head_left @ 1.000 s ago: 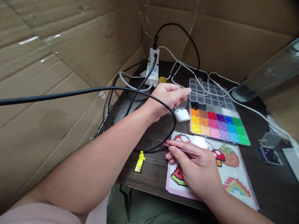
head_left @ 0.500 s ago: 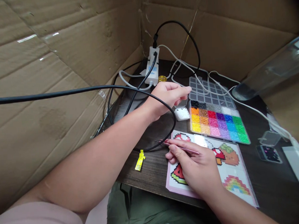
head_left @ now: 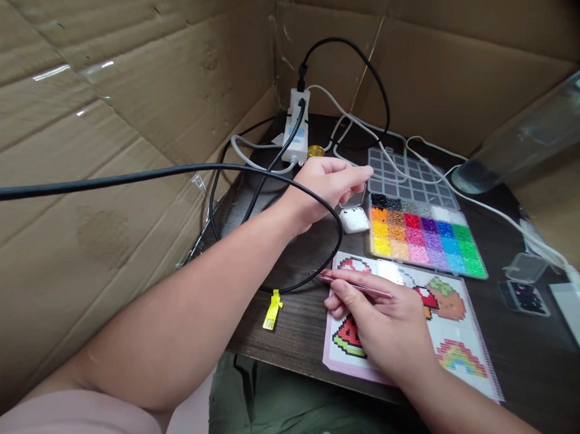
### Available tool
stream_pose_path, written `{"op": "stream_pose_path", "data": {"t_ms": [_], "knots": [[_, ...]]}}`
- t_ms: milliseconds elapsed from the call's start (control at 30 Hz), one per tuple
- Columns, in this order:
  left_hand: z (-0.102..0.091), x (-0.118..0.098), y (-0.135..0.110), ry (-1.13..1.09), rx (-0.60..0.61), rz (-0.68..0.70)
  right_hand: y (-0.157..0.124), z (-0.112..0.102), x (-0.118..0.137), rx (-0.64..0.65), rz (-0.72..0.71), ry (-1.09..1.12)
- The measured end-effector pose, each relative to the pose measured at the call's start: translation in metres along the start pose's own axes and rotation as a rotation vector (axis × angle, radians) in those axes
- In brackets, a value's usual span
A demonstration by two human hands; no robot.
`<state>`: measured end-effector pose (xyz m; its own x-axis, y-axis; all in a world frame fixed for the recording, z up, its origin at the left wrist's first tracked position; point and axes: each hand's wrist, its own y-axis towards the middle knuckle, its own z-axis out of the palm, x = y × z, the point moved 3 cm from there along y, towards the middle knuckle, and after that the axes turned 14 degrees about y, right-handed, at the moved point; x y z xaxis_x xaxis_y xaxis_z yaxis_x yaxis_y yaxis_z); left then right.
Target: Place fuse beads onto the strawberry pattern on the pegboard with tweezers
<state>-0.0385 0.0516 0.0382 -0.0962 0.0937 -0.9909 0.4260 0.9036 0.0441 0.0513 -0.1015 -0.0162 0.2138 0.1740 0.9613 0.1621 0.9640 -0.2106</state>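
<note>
Brown cardboard walls [head_left: 119, 109] stand around a dark tabletop [head_left: 296, 340]. On it, a bead box [head_left: 438, 269] lies open, full of beads in rows of bright colors. A picture book [head_left: 471, 330] lies just in front, with a watermelon and a rainbow showing. The right hand [head_left: 393, 322] is over the book, pinching pink tweezers [head_left: 379, 291] between thumb and fingers. Their tip pokes past the book's left edge. The left hand [head_left: 327, 186] is up near the bead box, fingers bent. I cannot tell if its fingertips touch or hold anything. A white power strip [head_left: 301, 142] is behind it. A little tub of white beads [head_left: 356, 229] sits beside the bead box.
</note>
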Motion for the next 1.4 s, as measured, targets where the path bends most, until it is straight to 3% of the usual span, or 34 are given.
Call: {"op": "stream_pose_path", "data": {"t_ms": [1400], "knots": [[0.0002,0.0004,-0.0008,0.018,0.023,-0.006,0.0013,0.003,0.0041,-0.001,0.014,-0.058]]}}
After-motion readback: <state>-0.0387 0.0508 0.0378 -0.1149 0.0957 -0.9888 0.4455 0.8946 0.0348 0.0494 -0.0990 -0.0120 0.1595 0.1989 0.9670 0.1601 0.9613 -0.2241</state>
